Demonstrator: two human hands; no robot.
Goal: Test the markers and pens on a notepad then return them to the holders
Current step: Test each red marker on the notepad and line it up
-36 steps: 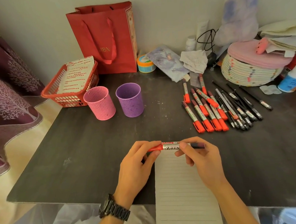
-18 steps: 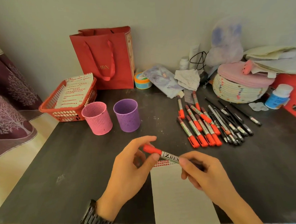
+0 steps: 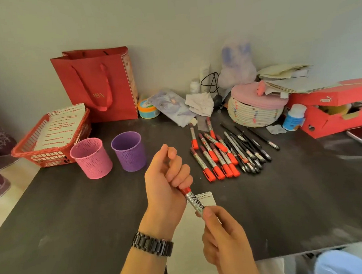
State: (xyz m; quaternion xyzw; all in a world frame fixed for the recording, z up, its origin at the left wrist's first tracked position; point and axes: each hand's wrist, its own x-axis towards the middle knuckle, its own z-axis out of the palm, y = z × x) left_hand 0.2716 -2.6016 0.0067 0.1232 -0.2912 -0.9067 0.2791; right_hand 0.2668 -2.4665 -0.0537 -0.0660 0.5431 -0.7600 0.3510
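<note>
Left hand (image 3: 165, 179) fingers curled round the red cap end of a red marker (image 3: 193, 200), right hand (image 3: 223, 237) pinching the silver barrel's near end between thumb and fingertips; marker tilted, held over the far edge of the notepad (image 3: 209, 199) on the dark table (image 3: 74, 205). Pink holder (image 3: 92, 158) and purple holder (image 3: 129, 151) stand upright just beside each other, far left of the hands. Remaining red markers (image 3: 214, 158) and black pens (image 3: 250, 148) lie in a row on the table, far right of the hands; black watch (image 3: 152, 246) on left wrist.
</note>
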